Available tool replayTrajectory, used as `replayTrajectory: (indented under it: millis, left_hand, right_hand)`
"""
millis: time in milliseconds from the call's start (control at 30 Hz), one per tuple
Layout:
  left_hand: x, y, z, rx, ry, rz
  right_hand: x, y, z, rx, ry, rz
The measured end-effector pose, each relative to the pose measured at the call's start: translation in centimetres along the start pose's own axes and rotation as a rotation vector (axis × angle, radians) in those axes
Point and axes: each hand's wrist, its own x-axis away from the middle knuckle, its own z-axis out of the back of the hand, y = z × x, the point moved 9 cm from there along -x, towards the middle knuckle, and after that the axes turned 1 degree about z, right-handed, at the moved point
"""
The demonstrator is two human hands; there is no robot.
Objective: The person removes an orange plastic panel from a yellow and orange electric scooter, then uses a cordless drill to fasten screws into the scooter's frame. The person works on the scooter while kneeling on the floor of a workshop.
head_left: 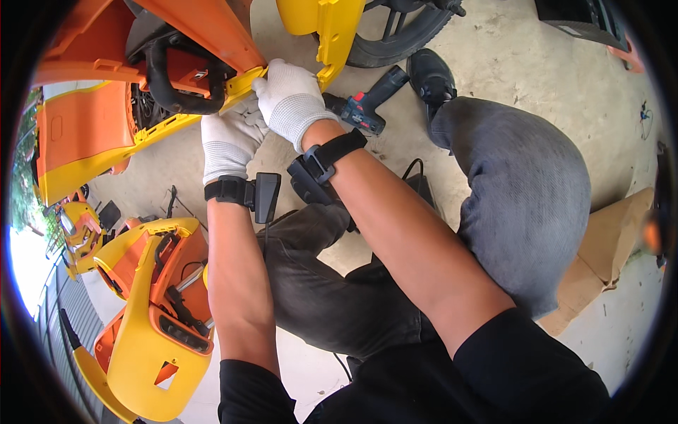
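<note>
A: So, starting at the left, what sits there?

B: A yellow and orange toy car body (152, 311) lies on its side on the concrete floor (522, 63), low and well apart from the hands. Above it is the orange and yellow shell (106, 134) being worked on, with a black steering wheel (173, 85) inside.

A: And the hands?

B: Both are gloved. The left hand (227, 145) presses under the shell's yellow edge strip (244, 81), fingers curled against it. The right hand (289, 99) is clamped over that same strip from above, fingers together.

A: Which way does the strip run?

B: Its long axis slants from lower left up to upper right, ending beside a yellow panel (325, 28).

A: What might go wrong?

B: I judge that the thin plastic edge could flex or slip from the grip if squeezed unevenly. A cordless drill (367, 106) lies on the floor just right of the hands, near the shoe (431, 74).
</note>
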Motion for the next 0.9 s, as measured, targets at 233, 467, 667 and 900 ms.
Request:
replayTrajectory:
  millis: [233, 467, 667, 900]
  left_hand:
    - [-0.7, -0.6, -1.1, 0.028, 0.027, 0.001]
    - [-1.5, 0.0, -0.4, 0.012, -0.055, -0.077]
    - [-0.8, 0.0, -1.2, 0.038, -0.038, -0.102]
    - [-0.1, 0.7, -1.3, -0.074, 0.073, -0.17]
  right_hand:
    - [0.0, 0.3, 0.2, -0.008, -0.104, -0.099]
    - [0.6, -0.6, 0.6, -0.05, -0.121, -0.116]
    - [0.4, -0.8, 0.1, -0.026, -0.112, -0.088]
    - [0.7, -0.7, 0.1, -0.082, -0.085, -0.088]
